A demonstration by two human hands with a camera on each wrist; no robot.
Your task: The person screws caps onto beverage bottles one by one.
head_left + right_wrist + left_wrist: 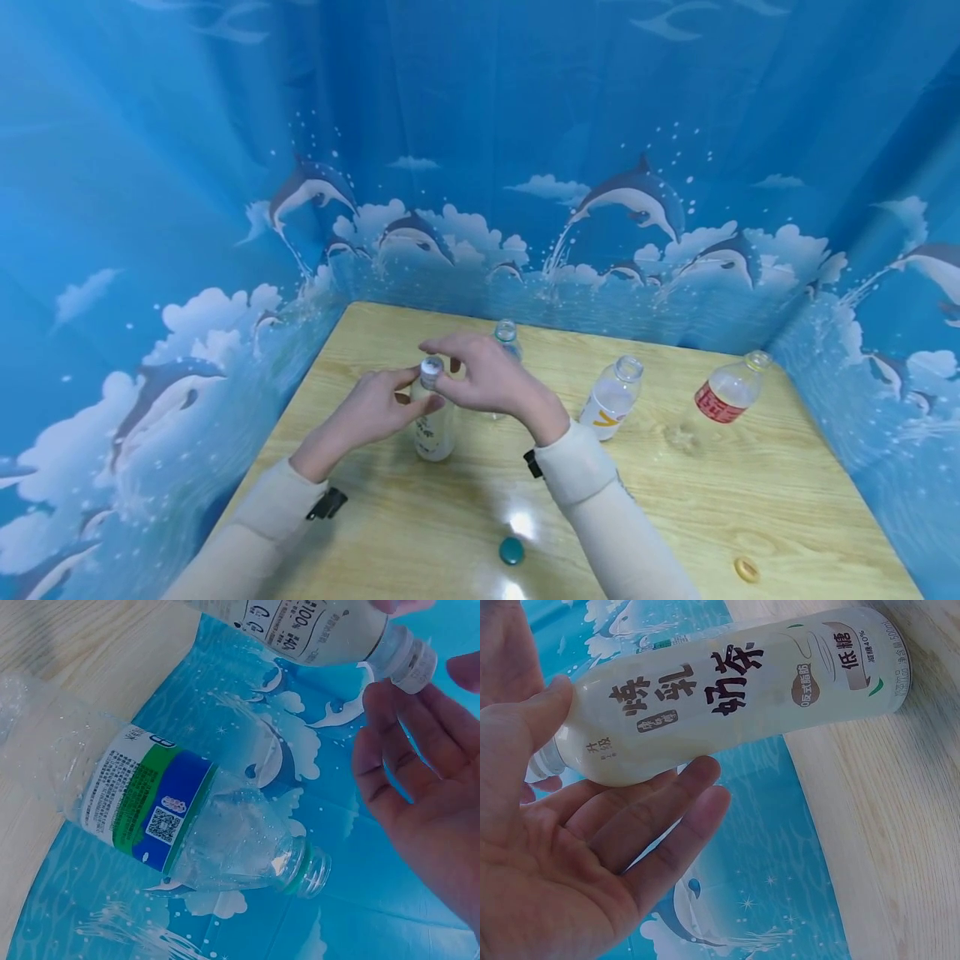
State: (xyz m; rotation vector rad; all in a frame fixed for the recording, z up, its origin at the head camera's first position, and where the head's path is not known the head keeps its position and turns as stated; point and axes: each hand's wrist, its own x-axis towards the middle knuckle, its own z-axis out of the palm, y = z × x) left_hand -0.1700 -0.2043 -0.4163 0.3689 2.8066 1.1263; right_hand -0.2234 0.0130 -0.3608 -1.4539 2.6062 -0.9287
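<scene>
A milk tea bottle (697, 690) with a pale body and dark lettering stands upright on the table in the head view. My left hand (381, 406) holds it at the shoulder, thumb on the near side, while the other fingers spread loosely beneath in the left wrist view. The bottle's whitish cap (416, 667) sits on the neck. Around that cap is my right hand (487, 375), its fingertips close to or touching the side. A small gap shows between the right thumb and the cap in the right wrist view.
A clear bottle (232, 832) with a green-blue label stands capless behind the right hand. Farther right are an orange-marked bottle (611, 400) and a red-labelled bottle (729, 392), both capless. A teal cap (512, 551) and a yellowish cap (746, 570) lie on the wooden table (675, 500).
</scene>
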